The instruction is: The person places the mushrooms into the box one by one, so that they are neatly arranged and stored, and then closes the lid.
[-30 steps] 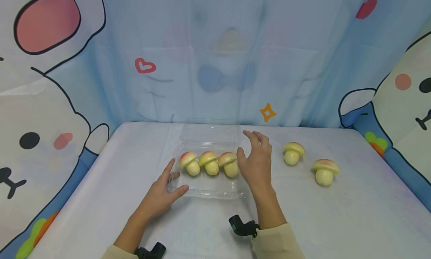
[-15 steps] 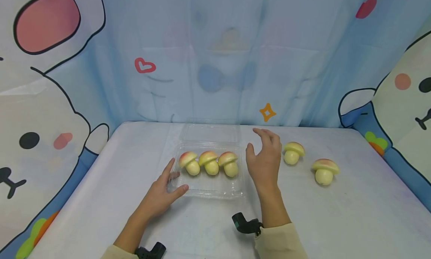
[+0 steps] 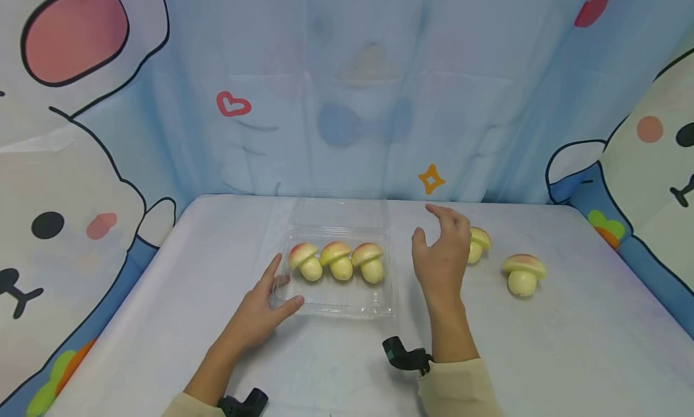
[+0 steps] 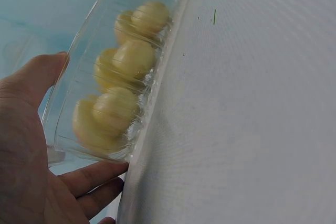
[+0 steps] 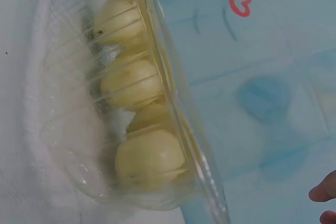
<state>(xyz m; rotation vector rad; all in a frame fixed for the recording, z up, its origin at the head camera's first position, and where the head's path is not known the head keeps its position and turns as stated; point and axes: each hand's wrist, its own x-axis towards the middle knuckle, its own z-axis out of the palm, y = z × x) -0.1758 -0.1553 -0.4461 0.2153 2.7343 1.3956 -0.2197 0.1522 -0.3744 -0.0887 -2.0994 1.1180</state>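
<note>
I count three mushroom-shaped pieces (image 3: 337, 261) inside one clear container (image 3: 341, 302), its lid (image 3: 340, 215) folded back, and two loose pieces (image 3: 523, 276) on the table (image 3: 553, 357) to the right. The left hand (image 3: 259, 313), fingers spread, touches the container's left side; the right hand (image 3: 443, 257), thumb and fingers parted, hovers near one loose piece.

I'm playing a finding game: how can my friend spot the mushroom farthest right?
On the white table, look right of the clear plastic box, past the right hand. Your mushroom is nearer the front, fully in view; the hand partly hides its loose neighbour.
</note>
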